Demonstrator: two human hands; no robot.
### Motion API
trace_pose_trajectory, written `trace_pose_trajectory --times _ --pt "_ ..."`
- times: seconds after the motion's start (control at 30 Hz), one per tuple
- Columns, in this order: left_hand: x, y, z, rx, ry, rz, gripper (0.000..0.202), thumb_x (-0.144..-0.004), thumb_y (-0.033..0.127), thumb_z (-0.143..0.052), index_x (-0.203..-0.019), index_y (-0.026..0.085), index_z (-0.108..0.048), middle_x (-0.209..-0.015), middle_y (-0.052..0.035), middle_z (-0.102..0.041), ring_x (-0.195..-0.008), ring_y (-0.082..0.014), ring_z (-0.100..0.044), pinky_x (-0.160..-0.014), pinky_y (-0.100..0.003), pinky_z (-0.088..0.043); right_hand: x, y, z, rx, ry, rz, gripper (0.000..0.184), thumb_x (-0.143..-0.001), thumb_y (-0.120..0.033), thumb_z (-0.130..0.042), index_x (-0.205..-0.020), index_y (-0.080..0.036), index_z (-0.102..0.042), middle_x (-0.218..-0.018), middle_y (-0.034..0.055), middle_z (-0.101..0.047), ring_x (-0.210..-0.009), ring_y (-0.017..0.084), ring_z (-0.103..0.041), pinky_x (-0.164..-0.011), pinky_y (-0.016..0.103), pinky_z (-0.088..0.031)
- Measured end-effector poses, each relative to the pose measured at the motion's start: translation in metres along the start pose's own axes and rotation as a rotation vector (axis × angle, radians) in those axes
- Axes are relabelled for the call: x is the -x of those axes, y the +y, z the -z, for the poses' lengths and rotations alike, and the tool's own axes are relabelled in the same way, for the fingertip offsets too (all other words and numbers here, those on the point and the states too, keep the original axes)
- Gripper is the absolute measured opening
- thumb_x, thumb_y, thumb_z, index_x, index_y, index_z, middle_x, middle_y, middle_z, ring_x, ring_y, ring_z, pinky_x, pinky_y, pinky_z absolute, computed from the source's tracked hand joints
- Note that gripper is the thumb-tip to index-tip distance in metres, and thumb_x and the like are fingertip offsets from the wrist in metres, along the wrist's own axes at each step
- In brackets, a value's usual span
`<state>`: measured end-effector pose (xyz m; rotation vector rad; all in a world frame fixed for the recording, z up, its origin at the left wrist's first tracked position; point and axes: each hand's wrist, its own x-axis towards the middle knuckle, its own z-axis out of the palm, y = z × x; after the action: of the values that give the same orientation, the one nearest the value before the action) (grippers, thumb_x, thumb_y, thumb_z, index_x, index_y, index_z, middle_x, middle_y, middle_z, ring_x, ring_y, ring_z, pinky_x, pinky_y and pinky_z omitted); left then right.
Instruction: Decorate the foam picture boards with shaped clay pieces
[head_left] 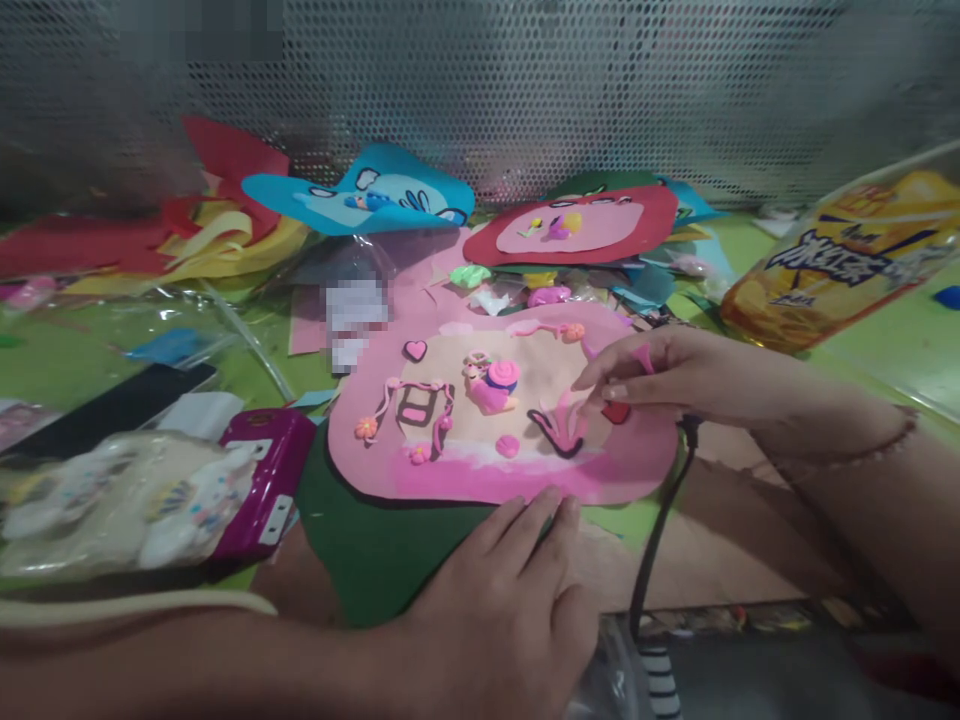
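A pink paper card [360, 460] with rounded corners lies before me, decorated with clay shapes. At its middle sits a pink clay snail [495, 385] with a coiled shell. Around it are a small heart [415, 350], clay flowers [366, 429] on a thin strand, and a branching pink clay plant [564, 428]. My left hand [517, 590] lies flat, its fingertips on the card's lower edge. Over the card's right side, my right hand [660, 375] is closed in a pinch beside the plant, a pink clay piece [643, 357] sticking up from its fingers. A red shape [616, 411] is partly hidden under it.
Behind the card lie a blue paper picture [420, 205], a red one [487, 240] and several clay lumps [491, 300]. A drink bottle [825, 270] lies tilted at right. A plastic-covered pouch [135, 500] and a dark cable [660, 540] are near. Perforated metal [525, 90] stands behind.
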<state>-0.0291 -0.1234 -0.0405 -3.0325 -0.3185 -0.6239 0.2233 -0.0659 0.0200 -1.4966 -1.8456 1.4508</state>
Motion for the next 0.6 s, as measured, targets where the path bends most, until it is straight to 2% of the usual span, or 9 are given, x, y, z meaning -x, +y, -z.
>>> trace_pose_trajectory --times 0.2,0.4,0.5,0.6 --pt "0.001 -0.001 -0.001 0.007 -0.013 -0.012 0.014 -0.083 0.008 -0.04 -0.074 0.012 -0.05 -0.117 -0.0244 -0.058 -0.118 -0.0328 -0.05 -0.099 -0.043 -0.041 0.0 -0.005 -0.005 0.248 0.06 0.041 0.025 -0.078 -0.039 -0.059 -0.086 -0.018 -0.071 -0.069 0.0011 -0.063 -0.062 0.012 -0.055 -0.055 0.023 -0.041" --pt "0.001 -0.001 -0.002 0.016 -0.004 -0.019 0.015 -0.081 0.006 -0.039 -0.073 0.011 -0.051 -0.115 -0.0245 -0.059 -0.116 -0.0345 -0.051 -0.097 -0.044 -0.043 0.001 -0.007 -0.012 0.351 0.078 0.086 0.019 -0.077 -0.036 -0.06 -0.081 -0.021 -0.072 -0.078 -0.0001 -0.069 -0.071 0.014 -0.061 -0.061 0.022 -0.045" --pt "0.001 -0.001 -0.003 0.012 0.04 -0.021 0.014 -0.081 0.007 -0.04 -0.072 0.012 -0.049 -0.113 -0.024 -0.061 -0.116 -0.0337 -0.051 -0.098 -0.043 -0.042 0.001 -0.01 -0.015 0.396 0.059 0.056 0.017 -0.077 -0.031 -0.059 -0.084 -0.022 -0.072 -0.081 -0.0005 -0.071 -0.072 0.015 -0.062 -0.062 0.022 -0.046" --pt "0.002 0.0 -0.003 0.01 0.032 -0.025 0.013 -0.08 0.007 -0.041 -0.072 0.013 -0.049 -0.111 -0.0241 -0.061 -0.118 -0.0326 -0.05 -0.1 -0.043 -0.04 0.001 -0.011 -0.016 0.419 0.021 0.048 0.018 -0.079 -0.026 -0.056 -0.088 -0.023 -0.072 -0.085 -0.0002 -0.071 -0.075 0.016 -0.062 -0.064 0.024 -0.046"
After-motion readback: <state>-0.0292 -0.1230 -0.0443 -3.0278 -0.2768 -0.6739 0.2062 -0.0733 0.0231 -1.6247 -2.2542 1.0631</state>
